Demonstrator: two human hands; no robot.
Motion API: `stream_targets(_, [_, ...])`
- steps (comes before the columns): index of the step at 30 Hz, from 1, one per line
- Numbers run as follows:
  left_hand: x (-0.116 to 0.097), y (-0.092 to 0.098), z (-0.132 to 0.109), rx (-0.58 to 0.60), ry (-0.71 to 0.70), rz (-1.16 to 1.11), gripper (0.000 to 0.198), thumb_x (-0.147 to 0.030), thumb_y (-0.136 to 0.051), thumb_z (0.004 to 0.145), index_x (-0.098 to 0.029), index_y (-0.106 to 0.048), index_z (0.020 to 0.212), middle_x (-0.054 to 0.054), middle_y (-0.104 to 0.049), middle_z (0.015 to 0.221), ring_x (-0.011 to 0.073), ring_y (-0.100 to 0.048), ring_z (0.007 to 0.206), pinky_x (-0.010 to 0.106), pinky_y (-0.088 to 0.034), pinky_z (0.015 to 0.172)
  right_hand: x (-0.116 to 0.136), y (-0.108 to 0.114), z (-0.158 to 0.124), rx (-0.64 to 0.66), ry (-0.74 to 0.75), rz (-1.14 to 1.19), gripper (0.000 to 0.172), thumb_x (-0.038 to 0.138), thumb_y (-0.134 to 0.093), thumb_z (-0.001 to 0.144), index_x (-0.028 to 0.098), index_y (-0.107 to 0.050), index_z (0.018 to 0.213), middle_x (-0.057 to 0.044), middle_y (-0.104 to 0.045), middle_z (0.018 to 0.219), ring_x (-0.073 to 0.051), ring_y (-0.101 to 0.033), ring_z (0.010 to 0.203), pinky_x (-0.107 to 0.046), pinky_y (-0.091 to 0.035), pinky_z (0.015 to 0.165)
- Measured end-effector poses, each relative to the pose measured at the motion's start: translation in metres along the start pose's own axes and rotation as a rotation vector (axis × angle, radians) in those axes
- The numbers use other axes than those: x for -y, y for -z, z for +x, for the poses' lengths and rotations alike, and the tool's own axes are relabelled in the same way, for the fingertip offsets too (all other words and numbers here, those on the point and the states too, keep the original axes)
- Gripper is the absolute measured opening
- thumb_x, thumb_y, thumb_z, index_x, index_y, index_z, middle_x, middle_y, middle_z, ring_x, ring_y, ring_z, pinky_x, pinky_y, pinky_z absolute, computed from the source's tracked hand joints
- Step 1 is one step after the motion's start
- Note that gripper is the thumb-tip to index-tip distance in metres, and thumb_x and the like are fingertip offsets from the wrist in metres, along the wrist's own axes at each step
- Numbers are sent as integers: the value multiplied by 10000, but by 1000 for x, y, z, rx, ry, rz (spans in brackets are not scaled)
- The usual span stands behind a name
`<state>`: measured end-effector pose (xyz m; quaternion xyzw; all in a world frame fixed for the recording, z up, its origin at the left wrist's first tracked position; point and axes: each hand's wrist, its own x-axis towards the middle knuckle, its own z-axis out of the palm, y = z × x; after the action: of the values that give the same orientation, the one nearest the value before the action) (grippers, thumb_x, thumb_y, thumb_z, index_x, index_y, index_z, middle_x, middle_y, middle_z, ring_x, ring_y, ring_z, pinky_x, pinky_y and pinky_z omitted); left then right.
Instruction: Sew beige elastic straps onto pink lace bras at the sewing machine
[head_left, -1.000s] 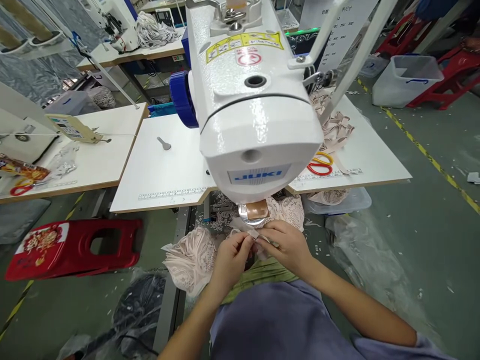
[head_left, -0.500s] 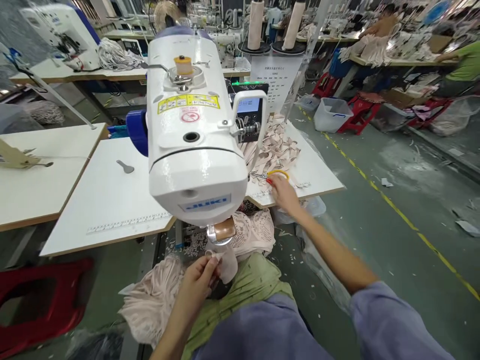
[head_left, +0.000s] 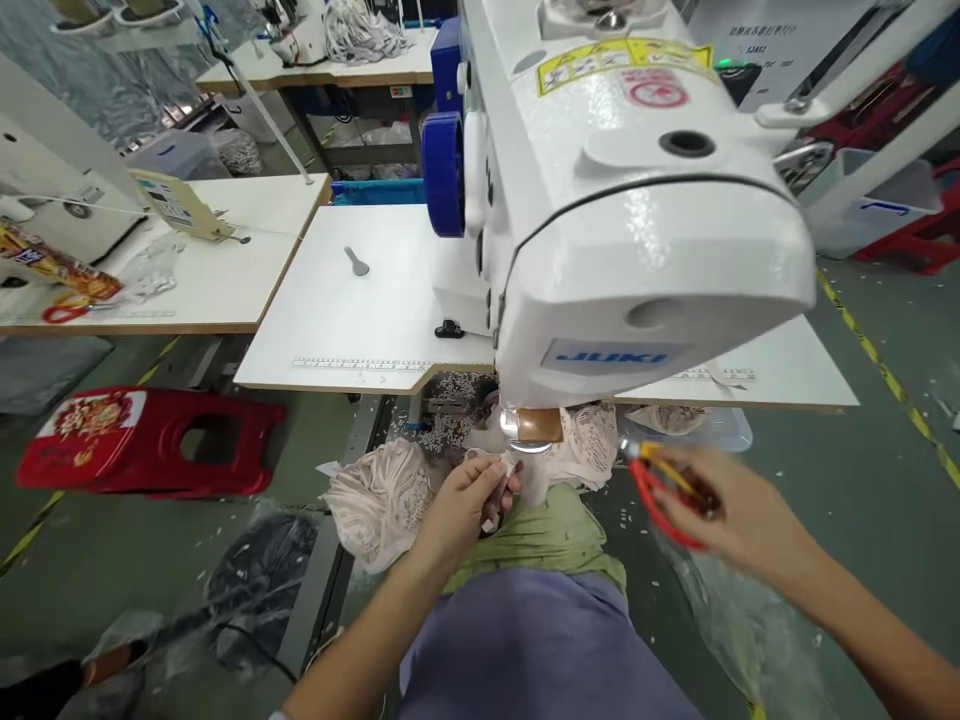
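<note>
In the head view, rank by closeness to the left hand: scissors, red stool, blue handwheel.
From the left hand:
1. Scissors, to its right, in the right hand.
2. Blue handwheel, above, on the sewing machine.
3. Red stool, far left on the floor.

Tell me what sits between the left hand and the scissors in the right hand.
In the head view, pink lace fabric hanging under the sewing machine lies between the left hand and the scissors held by the right hand.

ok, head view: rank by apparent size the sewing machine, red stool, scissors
1. sewing machine, though nearest the camera, which inflates it
2. red stool
3. scissors, blurred in the right hand
</note>
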<state>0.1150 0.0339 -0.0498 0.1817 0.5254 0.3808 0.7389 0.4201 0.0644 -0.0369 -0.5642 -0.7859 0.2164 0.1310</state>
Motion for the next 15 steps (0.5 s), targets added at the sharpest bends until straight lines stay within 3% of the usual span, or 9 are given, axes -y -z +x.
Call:
stream_targets(3, [2, 0, 1, 6, -6, 62, 425, -554, -742, 674, -153, -603, 697, 7, -589, 684, 77, -452, 557, 203, -319, 516, 30, -18, -35, 172, 66, 68, 317, 346, -612, 857, 291, -608, 1169, -110, -673, 1162, -267, -682, 829, -415, -566, 692])
stream_targets(5, [1, 0, 0, 22, -10, 122, 423, -566, -704, 715, -155, -607, 695, -4, -566, 638, 78, -432, 539, 204, -291, 495, 46, -29, -40, 187, 97, 66, 338, 343, -603, 869, 273, -586, 1198, -110, -659, 1194, -258, -689, 845, -408, -579, 702])
stream_targets(9, [-3, -4, -2, 43, -25, 209, 425, -580, -655, 749, -162, -613, 686, -17, -531, 591, 83, -404, 521, 213, -281, 492, 62, -41, -24, 175, 131, 75, 311, 332, -563, 905, 241, -578, 1202, -118, -665, 1178, -243, -693, 838, -386, -581, 694])
stream_targets(15, [-6, -5, -5, 22, -28, 275, 301, -459, -603, 769, -178, -600, 663, -14, -528, 610, 100, -409, 542, 233, -292, 514, 69, -34, -6, 257, 132, 238, 271, 337, -526, 929, 262, -618, 1173, -100, -709, 1110, -198, -670, 674, -353, -563, 631])
